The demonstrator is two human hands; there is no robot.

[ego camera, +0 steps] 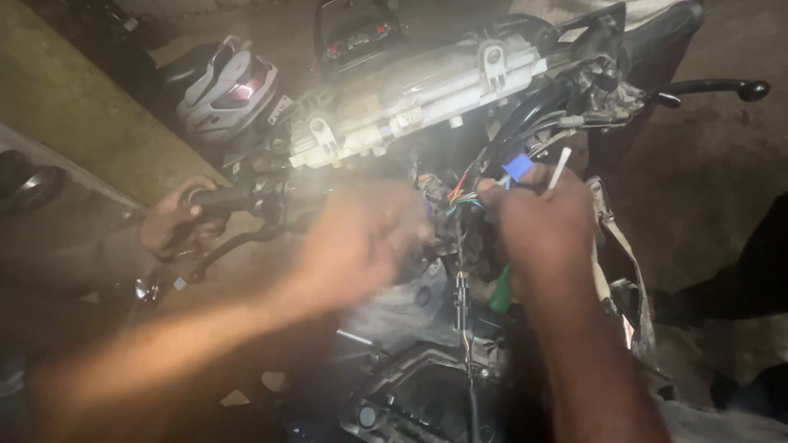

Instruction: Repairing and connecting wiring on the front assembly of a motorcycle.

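Below the stripped handlebar housing [419,94], a bundle of coloured wires [461,199] hangs at centre. My right hand [542,226] pinches it, fingers closed around the wires and a green-handled tool [501,289], with a blue connector [517,166] just above. My left hand [357,242] is blurred; I cannot tell its grip. Another person's hand [176,217] holds the handlebar grip [222,199].

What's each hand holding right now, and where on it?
Right hand pinches the coloured wires near the blue connector; a green handle shows below it. Left hand is too blurred to tell.
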